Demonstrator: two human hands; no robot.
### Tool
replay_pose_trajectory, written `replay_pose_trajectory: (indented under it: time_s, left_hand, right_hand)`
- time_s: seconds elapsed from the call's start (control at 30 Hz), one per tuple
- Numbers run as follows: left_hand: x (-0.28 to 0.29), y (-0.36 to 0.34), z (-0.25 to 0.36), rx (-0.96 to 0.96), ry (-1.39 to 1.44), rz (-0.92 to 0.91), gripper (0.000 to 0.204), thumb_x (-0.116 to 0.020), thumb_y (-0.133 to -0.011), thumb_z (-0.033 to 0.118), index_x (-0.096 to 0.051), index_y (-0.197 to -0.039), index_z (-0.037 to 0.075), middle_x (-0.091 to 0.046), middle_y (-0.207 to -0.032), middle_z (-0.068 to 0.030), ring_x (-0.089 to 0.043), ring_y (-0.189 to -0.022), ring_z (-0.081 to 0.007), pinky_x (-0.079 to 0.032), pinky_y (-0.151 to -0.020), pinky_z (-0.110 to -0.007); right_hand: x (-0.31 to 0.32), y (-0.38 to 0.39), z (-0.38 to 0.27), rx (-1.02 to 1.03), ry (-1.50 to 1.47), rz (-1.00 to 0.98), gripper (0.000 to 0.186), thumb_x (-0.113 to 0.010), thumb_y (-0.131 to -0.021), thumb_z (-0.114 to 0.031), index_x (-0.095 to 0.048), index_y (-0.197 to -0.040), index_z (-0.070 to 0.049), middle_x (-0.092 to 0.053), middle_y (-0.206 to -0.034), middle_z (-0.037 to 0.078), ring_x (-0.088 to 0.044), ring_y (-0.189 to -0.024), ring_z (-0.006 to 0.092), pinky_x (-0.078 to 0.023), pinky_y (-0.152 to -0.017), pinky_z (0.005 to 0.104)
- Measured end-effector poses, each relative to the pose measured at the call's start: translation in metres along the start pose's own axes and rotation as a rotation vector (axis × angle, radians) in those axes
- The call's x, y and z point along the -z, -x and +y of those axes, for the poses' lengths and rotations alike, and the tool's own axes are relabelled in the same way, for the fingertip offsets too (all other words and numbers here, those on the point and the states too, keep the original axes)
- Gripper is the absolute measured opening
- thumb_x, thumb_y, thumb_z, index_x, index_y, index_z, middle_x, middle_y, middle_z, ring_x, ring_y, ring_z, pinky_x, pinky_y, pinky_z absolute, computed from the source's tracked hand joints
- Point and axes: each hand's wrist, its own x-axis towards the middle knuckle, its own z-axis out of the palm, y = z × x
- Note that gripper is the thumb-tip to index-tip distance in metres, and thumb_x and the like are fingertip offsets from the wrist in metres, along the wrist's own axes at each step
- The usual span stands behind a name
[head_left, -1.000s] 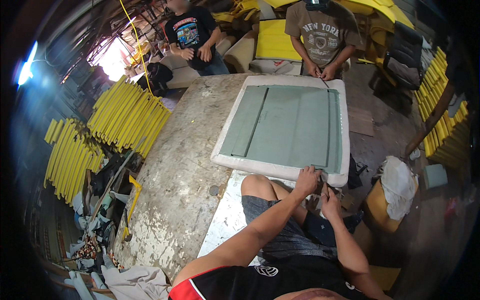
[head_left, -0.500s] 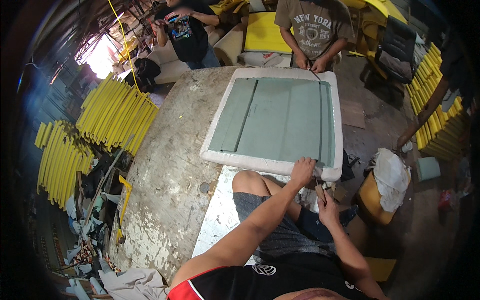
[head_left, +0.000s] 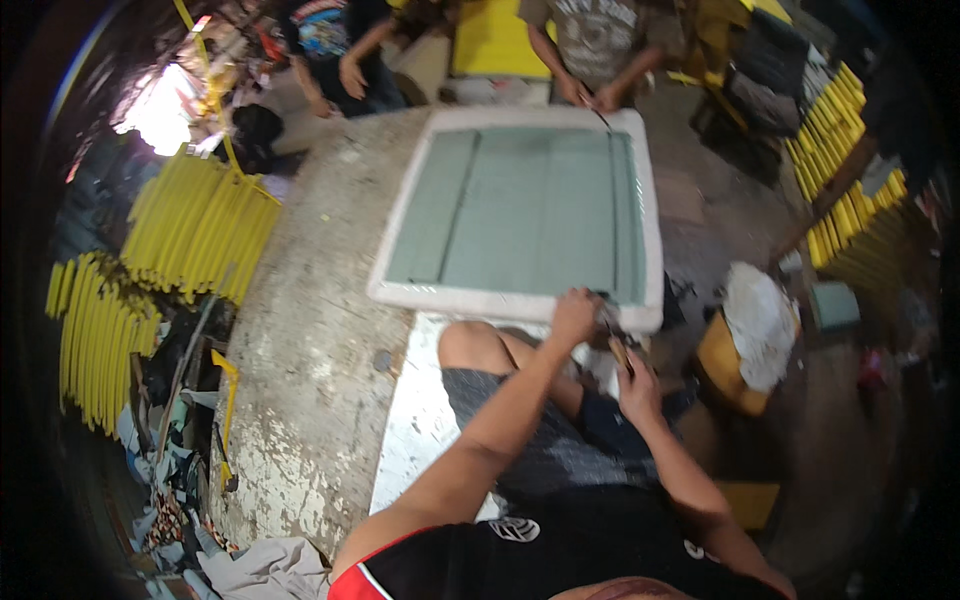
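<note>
A large square panel [head_left: 520,215], grey-green in the middle with a pale fabric border [head_left: 480,302] wrapped round its edges, lies across the table's far part. My left hand [head_left: 577,316] is closed on the border at the near right corner. Just below it, my right hand [head_left: 637,388] grips the brown handle of a hand tool [head_left: 620,352]; blur hides the tool's working end beneath that corner. At the far right corner, another person's hands [head_left: 592,97] hold a thin dark strip or tool against the border.
Under the panel stands a worn table [head_left: 310,330]. Yellow strips [head_left: 195,225] are stacked at the left, beside a yellow-handled tool [head_left: 230,410] on the table's edge. A yellow block [head_left: 735,375] with white cloth stands right. Another person [head_left: 340,50] is at the far left.
The view has shifted, so the scene sits further left and higher. The person at the far left has lowered their hands. My hands stay at the same corner.
</note>
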Motion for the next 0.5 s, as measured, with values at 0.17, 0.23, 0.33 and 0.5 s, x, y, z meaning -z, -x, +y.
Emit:
replay_pose_trajectory:
  time_s: [0.17,0.23,0.33,0.5]
  left_hand:
    - [0.011,0.018,-0.002,-0.011,-0.042,-0.05,0.046,-0.069,-0.085,0.023,-0.067,-0.131,0.018,-0.064,-0.128,-0.0133,-0.063,-0.112,-0.0346,-0.054,-0.087,-0.051]
    - [0.019,0.031,-0.002,0.034,0.025,-0.117,0.053,-0.068,-0.092,0.03,-0.059,-0.142,0.018,-0.054,-0.149,-0.0135,-0.049,-0.137,-0.0393,-0.044,-0.106,-0.057]
    - [0.033,0.038,0.001,0.142,-0.01,-0.287,0.064,-0.066,-0.095,0.037,-0.047,-0.156,0.028,-0.032,-0.167,-0.0145,-0.029,-0.152,-0.0447,-0.031,-0.117,-0.06]
    - [0.041,0.035,-0.015,0.163,0.032,-0.434,0.067,-0.064,-0.097,0.04,-0.042,-0.159,0.03,-0.023,-0.171,-0.0148,-0.021,-0.156,-0.0433,-0.028,-0.12,-0.06]
  right_hand:
    - [-0.004,-0.008,0.01,0.03,0.103,-0.008,0.051,-0.062,-0.099,-0.025,-0.054,-0.143,-0.002,-0.06,-0.125,0.03,-0.058,-0.115,0.0494,-0.049,-0.095,0.0518]
    - [-0.005,-0.015,0.005,0.043,0.091,-0.012,0.05,-0.063,-0.098,-0.023,-0.054,-0.142,-0.001,-0.058,-0.12,0.028,-0.059,-0.111,0.0494,-0.05,-0.093,0.0528]
    - [-0.008,-0.017,-0.001,0.049,0.132,-0.033,0.05,-0.063,-0.097,-0.021,-0.054,-0.142,0.0,-0.057,-0.119,0.028,-0.06,-0.107,0.0504,-0.05,-0.091,0.0537]
    - [-0.008,-0.02,-0.016,-0.012,0.207,-0.073,0.051,-0.062,-0.098,-0.02,-0.053,-0.143,0.0,-0.057,-0.119,0.028,-0.061,-0.106,0.051,-0.051,-0.09,0.0546]
